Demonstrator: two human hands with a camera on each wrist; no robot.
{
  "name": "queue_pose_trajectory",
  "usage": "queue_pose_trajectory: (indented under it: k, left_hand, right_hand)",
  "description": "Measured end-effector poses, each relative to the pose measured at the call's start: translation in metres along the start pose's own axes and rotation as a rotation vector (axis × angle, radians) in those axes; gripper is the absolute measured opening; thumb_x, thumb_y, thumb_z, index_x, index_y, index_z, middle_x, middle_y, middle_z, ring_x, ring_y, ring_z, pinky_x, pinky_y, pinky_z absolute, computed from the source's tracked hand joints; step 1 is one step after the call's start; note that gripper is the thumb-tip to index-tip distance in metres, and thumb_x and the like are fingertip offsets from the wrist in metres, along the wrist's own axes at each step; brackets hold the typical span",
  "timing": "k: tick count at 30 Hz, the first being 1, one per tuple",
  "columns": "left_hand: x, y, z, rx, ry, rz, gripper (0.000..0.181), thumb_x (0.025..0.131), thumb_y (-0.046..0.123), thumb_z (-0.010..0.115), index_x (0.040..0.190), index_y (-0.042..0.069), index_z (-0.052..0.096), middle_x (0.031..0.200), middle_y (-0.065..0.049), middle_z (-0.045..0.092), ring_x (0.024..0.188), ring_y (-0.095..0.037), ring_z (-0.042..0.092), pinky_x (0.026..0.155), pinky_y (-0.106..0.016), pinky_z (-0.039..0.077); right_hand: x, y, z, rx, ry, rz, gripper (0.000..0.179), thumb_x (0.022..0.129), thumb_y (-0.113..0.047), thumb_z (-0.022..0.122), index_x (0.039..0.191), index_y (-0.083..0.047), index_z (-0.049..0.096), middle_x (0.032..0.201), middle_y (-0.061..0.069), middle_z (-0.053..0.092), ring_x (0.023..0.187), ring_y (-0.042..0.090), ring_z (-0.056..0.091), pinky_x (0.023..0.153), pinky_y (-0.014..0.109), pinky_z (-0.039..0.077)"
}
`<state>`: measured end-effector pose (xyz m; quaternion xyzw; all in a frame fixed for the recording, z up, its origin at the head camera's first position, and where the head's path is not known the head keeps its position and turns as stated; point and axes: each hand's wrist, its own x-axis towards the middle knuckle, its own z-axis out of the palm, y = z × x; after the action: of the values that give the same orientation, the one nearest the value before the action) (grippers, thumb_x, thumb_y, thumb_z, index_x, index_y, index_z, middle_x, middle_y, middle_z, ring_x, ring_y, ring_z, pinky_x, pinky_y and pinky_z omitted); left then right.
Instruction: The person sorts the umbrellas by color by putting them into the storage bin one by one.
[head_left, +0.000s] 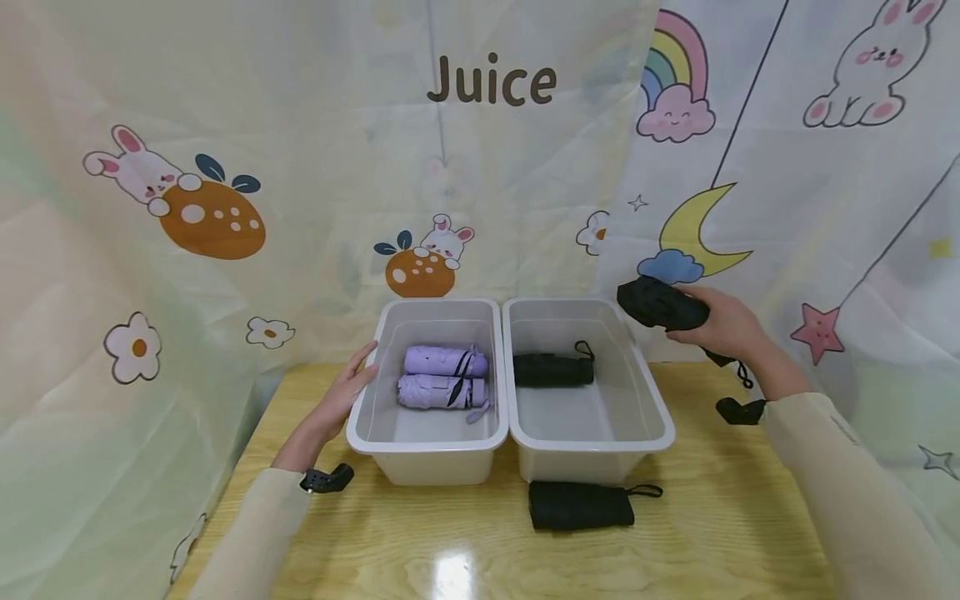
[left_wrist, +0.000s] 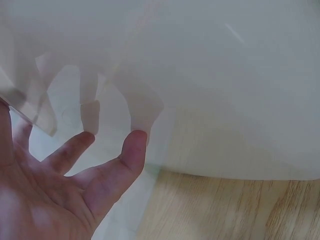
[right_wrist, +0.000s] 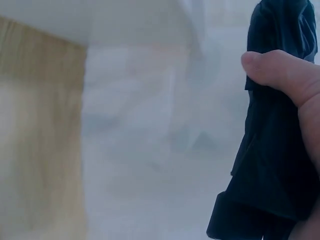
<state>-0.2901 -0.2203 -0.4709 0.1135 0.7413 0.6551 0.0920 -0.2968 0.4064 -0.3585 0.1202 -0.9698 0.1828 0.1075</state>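
My right hand [head_left: 723,321] grips a black folded umbrella [head_left: 660,303] above the back right corner of the right white bin [head_left: 660,425]. In the right wrist view the thumb lies across the umbrella [right_wrist: 270,150]. Inside that bin lies another black folded umbrella [head_left: 551,372] with a wrist loop. My left hand [head_left: 341,400] rests on the outer left side of the left white bin [head_left: 367,437], its fingertips against the wall in the left wrist view. Two purple folded umbrellas, one behind [head_left: 442,361] and one in front [head_left: 438,392], lie side by side in the left bin.
A third black folded umbrella [head_left: 579,506] lies on the wooden table [head_left: 360,542] in front of the right bin. The two bins stand side by side. Behind them hangs a printed curtain [head_left: 517,183], close to the bins' back edges.
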Motion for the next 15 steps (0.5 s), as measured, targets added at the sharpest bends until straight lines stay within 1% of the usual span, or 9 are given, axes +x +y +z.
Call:
queue_pose_trajectory:
  k: [3, 8, 13, 15]
  left_hand:
    - [0.000, -0.001, -0.001, -0.003, 0.003, 0.003, 0.065, 0.103, 0.041, 0.043, 0.157, 0.024, 0.012, 0.152, -0.025, 0.026, 0.128, -0.048, 0.041, 0.094, -0.054, 0.046]
    - [0.001, -0.002, -0.002, -0.008, 0.009, 0.006, 0.066, 0.103, 0.043, 0.044, 0.157, 0.024, 0.013, 0.152, -0.025, 0.026, 0.128, -0.048, 0.041, 0.094, -0.054, 0.045]
    - [0.002, -0.002, -0.002, -0.008, 0.002, 0.000, 0.066, 0.103, 0.043, 0.044, 0.157, 0.025, 0.012, 0.153, -0.024, 0.024, 0.128, -0.047, 0.040, 0.095, -0.055, 0.044]
    - [0.002, -0.002, -0.002, -0.007, -0.001, -0.001, 0.066, 0.103, 0.042, 0.044, 0.157, 0.025, 0.012, 0.153, -0.025, 0.024, 0.129, -0.048, 0.039, 0.095, -0.055, 0.044]
  right_hand:
    - [0.011, -0.014, -0.001, 0.000, -0.001, -0.045, 0.084, 0.073, -0.033, 0.087, 0.143, -0.008, 0.047, 0.137, 0.026, 0.048, 0.121, 0.046, 0.044, 0.093, 0.065, 0.036]
    - [0.026, -0.040, 0.002, 0.021, -0.017, -0.115, 0.082, 0.070, -0.031, 0.088, 0.141, -0.013, 0.051, 0.135, 0.021, 0.052, 0.118, 0.041, 0.048, 0.092, 0.061, 0.039]
    - [0.037, -0.063, 0.009, 0.062, -0.050, -0.189, 0.081, 0.069, -0.026, 0.090, 0.141, -0.016, 0.053, 0.128, 0.014, 0.058, 0.110, 0.034, 0.052, 0.089, 0.055, 0.043]
    - [0.041, -0.072, 0.013, 0.074, -0.065, -0.210, 0.082, 0.068, -0.026, 0.090, 0.141, -0.016, 0.053, 0.128, 0.012, 0.059, 0.111, 0.032, 0.053, 0.089, 0.054, 0.043]
